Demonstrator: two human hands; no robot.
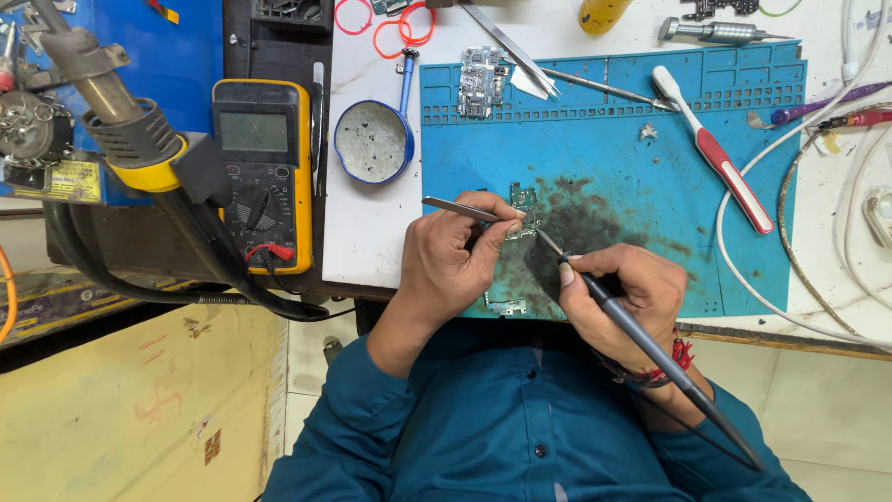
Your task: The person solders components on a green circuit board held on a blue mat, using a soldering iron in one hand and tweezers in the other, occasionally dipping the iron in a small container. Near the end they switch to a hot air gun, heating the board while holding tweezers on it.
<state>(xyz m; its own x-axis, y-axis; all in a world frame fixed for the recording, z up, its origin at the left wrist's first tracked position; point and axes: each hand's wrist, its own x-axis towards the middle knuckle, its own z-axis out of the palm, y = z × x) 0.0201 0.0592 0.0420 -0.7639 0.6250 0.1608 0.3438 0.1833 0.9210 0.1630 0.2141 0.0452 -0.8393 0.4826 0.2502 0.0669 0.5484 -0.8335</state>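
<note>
Blue mat point(650, 214): circuit board point(524, 200) between hands.

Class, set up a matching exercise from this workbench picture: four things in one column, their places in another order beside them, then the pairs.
Things:
1. multimeter
2. toothbrush
3. round tin
4. soldering iron

Places:
A. in the right hand
B. upper right of the blue mat
C. far left, beside the white board
D. just left of the mat's top corner

Pairs: 1-C, 2-B, 3-D, 4-A
</note>
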